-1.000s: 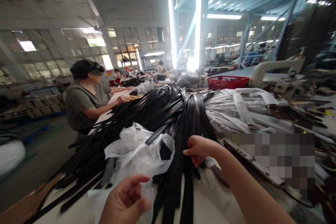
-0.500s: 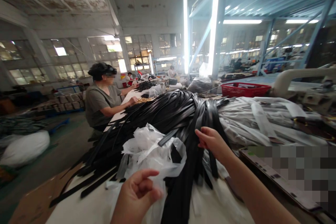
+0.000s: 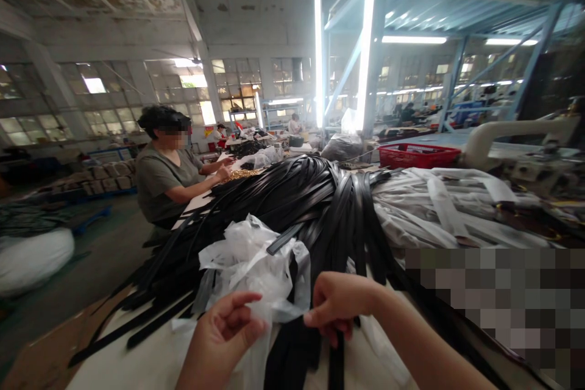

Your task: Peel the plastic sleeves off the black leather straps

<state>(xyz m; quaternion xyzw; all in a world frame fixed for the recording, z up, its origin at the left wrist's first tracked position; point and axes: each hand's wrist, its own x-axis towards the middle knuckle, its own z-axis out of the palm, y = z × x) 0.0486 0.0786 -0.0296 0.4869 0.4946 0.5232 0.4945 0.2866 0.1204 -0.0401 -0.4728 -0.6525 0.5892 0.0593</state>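
Observation:
A crumpled clear plastic bag [image 3: 249,265] lies on a big heap of black straps [image 3: 297,201] on the white table [image 3: 137,359]. My left hand [image 3: 223,335] is closed on the lower part of the bag. To its right my right hand [image 3: 338,304] pinches the bag's right edge, its fingers curled over a black strap [image 3: 336,359] that hangs toward me.
A person in a grey shirt [image 3: 164,177] works at the table's far left side beside a small gold pile [image 3: 242,174]. White wrapped strips [image 3: 439,207] lie at right, with a red basket [image 3: 418,156] and a sewing machine [image 3: 516,140] behind. White sacks [image 3: 31,262] rest on the floor at left.
My right hand has come back down from the black heap toward me and now pinches the bag's edge beside my left hand. The left hand has kept its hold on the bag.

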